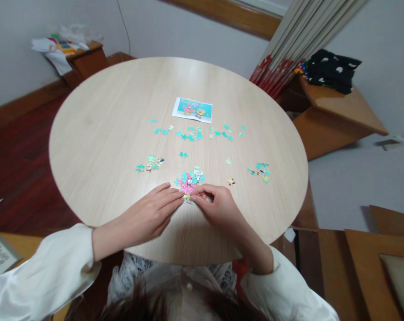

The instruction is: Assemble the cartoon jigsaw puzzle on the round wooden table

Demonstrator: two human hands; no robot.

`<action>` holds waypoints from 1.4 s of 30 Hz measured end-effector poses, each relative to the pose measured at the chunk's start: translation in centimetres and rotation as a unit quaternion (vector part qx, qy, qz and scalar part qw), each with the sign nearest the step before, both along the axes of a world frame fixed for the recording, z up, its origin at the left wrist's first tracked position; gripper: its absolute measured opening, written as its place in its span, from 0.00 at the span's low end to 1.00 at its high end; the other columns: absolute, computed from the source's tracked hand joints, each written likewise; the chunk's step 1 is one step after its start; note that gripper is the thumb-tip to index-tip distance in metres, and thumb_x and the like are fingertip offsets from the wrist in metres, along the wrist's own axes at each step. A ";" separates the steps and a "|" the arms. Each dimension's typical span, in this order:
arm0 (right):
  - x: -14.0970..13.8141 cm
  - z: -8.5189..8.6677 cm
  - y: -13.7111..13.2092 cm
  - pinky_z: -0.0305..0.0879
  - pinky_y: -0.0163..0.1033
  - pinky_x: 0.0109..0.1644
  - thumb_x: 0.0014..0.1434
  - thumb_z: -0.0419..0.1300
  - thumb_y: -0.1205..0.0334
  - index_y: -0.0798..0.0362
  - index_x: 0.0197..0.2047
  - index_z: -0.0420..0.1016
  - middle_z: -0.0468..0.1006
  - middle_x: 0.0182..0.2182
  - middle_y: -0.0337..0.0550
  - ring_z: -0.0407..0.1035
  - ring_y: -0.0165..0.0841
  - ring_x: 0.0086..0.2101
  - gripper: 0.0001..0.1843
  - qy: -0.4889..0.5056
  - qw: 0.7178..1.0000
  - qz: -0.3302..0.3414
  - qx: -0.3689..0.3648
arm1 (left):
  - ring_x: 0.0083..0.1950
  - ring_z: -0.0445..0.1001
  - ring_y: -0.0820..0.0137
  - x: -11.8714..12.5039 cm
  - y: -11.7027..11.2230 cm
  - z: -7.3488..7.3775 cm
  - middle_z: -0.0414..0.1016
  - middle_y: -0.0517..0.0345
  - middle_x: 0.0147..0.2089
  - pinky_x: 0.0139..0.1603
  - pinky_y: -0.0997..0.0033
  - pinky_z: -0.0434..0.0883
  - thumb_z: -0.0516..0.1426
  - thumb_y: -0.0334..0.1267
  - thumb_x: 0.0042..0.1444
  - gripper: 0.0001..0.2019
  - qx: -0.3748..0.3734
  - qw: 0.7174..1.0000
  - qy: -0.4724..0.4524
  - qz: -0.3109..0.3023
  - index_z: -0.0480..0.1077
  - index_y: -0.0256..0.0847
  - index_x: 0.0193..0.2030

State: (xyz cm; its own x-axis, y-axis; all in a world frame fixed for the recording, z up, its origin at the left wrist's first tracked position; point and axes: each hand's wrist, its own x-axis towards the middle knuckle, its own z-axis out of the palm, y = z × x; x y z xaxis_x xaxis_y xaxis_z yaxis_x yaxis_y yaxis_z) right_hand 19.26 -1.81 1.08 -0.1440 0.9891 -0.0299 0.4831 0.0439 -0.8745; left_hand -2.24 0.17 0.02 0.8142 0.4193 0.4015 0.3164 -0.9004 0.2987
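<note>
A partly joined jigsaw puzzle (188,182) lies near the front of the round table, with a pink starfish figure and a pale figure beside it. My left hand (151,211) rests flat at its lower left, fingers stretched out and tips touching the edge. My right hand (217,200) is at the lower right, thumb and forefinger pinched on a small jigsaw piece (187,196) at the puzzle's bottom edge. The fingertips hide most of that piece. Just right of my right hand sits a loose red-and-white piece (231,182).
Joined pieces with a yellow face (149,166) lie left, and a mixed cluster (260,171) lies right. Several turquoise pieces (190,134) are scattered beyond, below a picture card (192,110). The round table (98,133) has wooden furniture (342,116) to its right.
</note>
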 end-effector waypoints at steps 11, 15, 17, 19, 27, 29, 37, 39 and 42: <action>-0.3 -0.8 0.0 0.65 0.41 0.42 0.55 0.62 0.70 0.50 0.30 0.76 0.80 0.30 0.41 0.72 0.35 0.34 0.05 -0.108 0.990 0.019 0.090 | 0.58 0.73 0.59 0.1 -0.5 -0.6 0.75 0.42 0.56 0.62 0.49 0.70 0.47 0.23 0.59 0.24 0.030 0.999 0.005 0.011 0.61 0.36 0.62; -0.3 -0.9 -0.1 0.65 0.40 0.42 0.56 0.61 0.70 0.51 0.31 0.75 0.79 0.30 0.42 0.71 0.35 0.35 0.06 -0.114 0.989 0.020 0.089 | 0.56 0.72 0.57 0.4 -0.7 -0.5 0.74 0.40 0.54 0.60 0.47 0.71 0.48 0.23 0.58 0.22 0.025 0.999 0.030 0.020 0.62 0.32 0.60; -0.4 -0.9 -0.2 0.64 0.40 0.42 0.56 0.60 0.71 0.51 0.31 0.75 0.79 0.30 0.42 0.71 0.34 0.35 0.06 -0.114 0.989 0.015 0.089 | 0.56 0.71 0.56 0.6 -0.8 -0.6 0.73 0.39 0.54 0.59 0.46 0.71 0.49 0.23 0.57 0.22 0.023 0.998 0.048 0.022 0.63 0.30 0.60; -0.6 -0.9 -0.2 0.64 0.40 0.42 0.56 0.59 0.72 0.52 0.31 0.75 0.78 0.29 0.41 0.70 0.34 0.34 0.07 -0.105 0.990 0.010 0.089 | 0.56 0.70 0.56 0.8 -0.8 -0.6 0.72 0.38 0.53 0.59 0.46 0.70 0.49 0.23 0.57 0.21 0.023 0.998 0.058 0.023 0.63 0.29 0.59; 1.5 0.3 -0.9 0.62 0.36 0.32 0.57 0.58 0.65 0.52 0.32 0.75 0.74 0.26 0.39 0.66 0.29 0.27 0.05 0.038 0.988 -0.112 0.100 | 0.47 0.69 0.59 1.5 -0.3 0.5 0.72 0.43 0.45 0.49 0.55 0.73 0.48 0.23 0.59 0.16 0.000 0.999 0.049 0.020 0.66 0.30 0.53; 2.6 0.7 -1.6 0.63 0.36 0.32 0.56 0.59 0.64 0.52 0.32 0.75 0.74 0.26 0.39 0.67 0.29 0.27 0.04 0.040 0.981 -0.153 0.112 | 0.45 0.68 0.60 1.7 -0.3 0.9 0.72 0.44 0.45 0.45 0.57 0.74 0.48 0.23 0.60 0.19 -0.011 0.998 0.053 0.024 0.64 0.30 0.57; 4.8 -0.1 -3.8 0.63 0.36 0.30 0.56 0.59 0.66 0.51 0.30 0.76 0.74 0.25 0.39 0.67 0.29 0.26 0.05 0.007 0.963 -0.207 0.171 | 0.47 0.66 0.57 2.4 -0.4 1.0 0.70 0.42 0.43 0.46 0.52 0.72 0.50 0.23 0.57 0.16 0.020 0.997 0.061 0.035 0.68 0.31 0.51; 4.9 -0.4 -3.9 0.62 0.36 0.28 0.56 0.59 0.67 0.51 0.30 0.76 0.74 0.24 0.38 0.66 0.29 0.25 0.05 0.001 0.960 -0.208 0.188 | 0.49 0.67 0.58 2.5 -0.4 0.9 0.69 0.42 0.47 0.47 0.53 0.72 0.49 0.22 0.57 0.17 0.022 0.999 0.022 0.037 0.66 0.33 0.53; 4.8 -0.6 -3.9 0.62 0.35 0.28 0.56 0.59 0.68 0.51 0.30 0.75 0.74 0.24 0.38 0.66 0.28 0.25 0.05 -0.006 0.956 -0.205 0.211 | 0.53 0.67 0.60 2.4 -0.3 1.1 0.69 0.41 0.52 0.52 0.54 0.71 0.49 0.22 0.59 0.21 0.024 0.998 -0.023 0.051 0.62 0.34 0.60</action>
